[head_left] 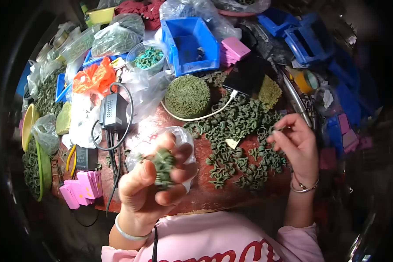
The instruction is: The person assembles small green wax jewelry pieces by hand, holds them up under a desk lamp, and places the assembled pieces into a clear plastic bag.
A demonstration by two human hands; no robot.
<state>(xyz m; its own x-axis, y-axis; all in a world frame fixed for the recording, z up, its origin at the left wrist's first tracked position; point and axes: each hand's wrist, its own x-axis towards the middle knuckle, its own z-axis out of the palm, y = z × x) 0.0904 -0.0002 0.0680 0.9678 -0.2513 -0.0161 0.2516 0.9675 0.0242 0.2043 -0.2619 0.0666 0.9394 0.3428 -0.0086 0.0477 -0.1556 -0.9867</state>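
Observation:
My left hand [139, 192] is raised near the front edge of the table, its fingers curled around several small green curled pieces [164, 169]. Over the right side of the pile of green curled pieces [236, 120] is my right hand [296, 144], thumb and index finger pinched together; a small dark piece seems to lie between the fingertips, too small to make out. Behind my left hand lies a clear plastic bag [185, 139]. A pale yellow scrap [232, 143] rests among the loose green pieces.
A round green textured disc [187, 97], a white cable [205, 117] and a black device [244, 78] lie behind the pile. Farther back stands a blue bin [191, 46]. A black adapter [113, 111] and pink blocks [83, 188] are at left; a yellow tape roll [307, 81] is at right.

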